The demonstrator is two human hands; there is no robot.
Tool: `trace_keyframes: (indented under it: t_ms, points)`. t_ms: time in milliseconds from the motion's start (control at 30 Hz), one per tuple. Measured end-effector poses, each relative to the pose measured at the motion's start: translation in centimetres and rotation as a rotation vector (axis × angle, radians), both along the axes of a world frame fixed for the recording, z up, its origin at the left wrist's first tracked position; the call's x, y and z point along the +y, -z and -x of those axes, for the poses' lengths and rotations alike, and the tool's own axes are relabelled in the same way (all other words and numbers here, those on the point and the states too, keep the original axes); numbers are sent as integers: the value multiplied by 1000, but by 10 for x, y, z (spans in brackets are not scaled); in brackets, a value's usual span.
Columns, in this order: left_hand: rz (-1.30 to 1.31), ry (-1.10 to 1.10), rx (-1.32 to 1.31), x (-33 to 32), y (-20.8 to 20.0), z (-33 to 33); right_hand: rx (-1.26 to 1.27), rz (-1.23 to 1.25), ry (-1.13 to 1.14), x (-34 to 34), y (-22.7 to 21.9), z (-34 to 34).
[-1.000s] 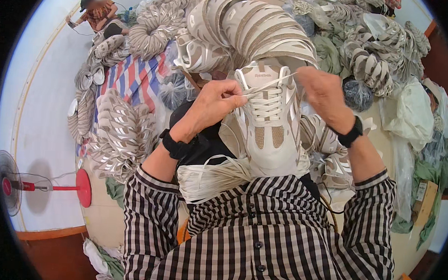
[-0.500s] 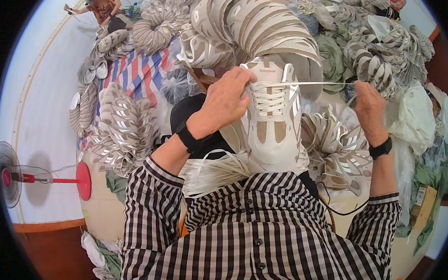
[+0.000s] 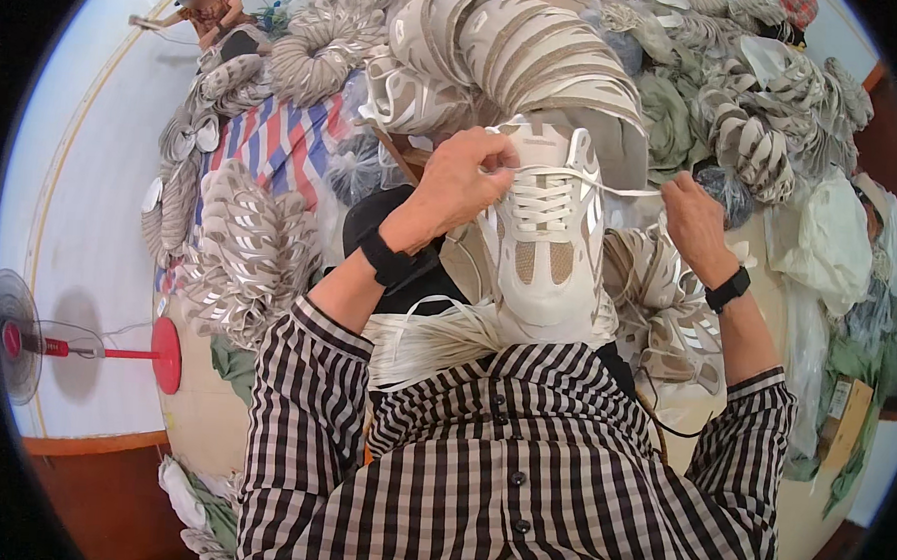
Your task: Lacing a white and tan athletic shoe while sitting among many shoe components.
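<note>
A white and beige sneaker upper stands in front of me, toe toward my body, with white lace crossing its front in several rows. My left hand is closed at the upper's top left eyelet edge, thumb and forefinger pinched there; the fingertips partly hide what lies between them. Off to the right of the upper, my right hand pinches the free stretch of shoelace, which runs slightly slack from the top eyelets. A bundle of loose white laces lies at my lap, left of the toe.
A curved stack of nested uppers rises just beyond the shoe. More bundled uppers lie left and right. Plastic bags sit at far right, a red-based fan at left. Another person sits at the far left.
My right hand has moved left, toward the shoe, and the lace has gone from taut to slightly slack. My left hand stays at the eyelet edge, its fingers more curled.
</note>
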State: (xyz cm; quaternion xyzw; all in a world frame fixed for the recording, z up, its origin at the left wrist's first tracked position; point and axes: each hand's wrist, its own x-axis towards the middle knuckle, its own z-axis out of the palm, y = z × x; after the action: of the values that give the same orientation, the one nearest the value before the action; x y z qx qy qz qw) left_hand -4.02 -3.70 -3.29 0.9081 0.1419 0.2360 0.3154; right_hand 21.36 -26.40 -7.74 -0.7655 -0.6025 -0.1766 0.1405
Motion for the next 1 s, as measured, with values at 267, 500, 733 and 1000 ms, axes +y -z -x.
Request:
trace_keyframes:
  t_ms: [267,500,733,1000]
  points:
    - [157,29,47,10,-10,2,-58,-10,115,-4,-6,-18]
    - [177,78,207,27,-12,5,-59,-107,144,-8,-24,-32]
    - [1,103,184,35,-12,9,13,-88,151,-11,0,-45]
    - [254,39,232,37,-16,56,291,-165,182,-40,4,-63]
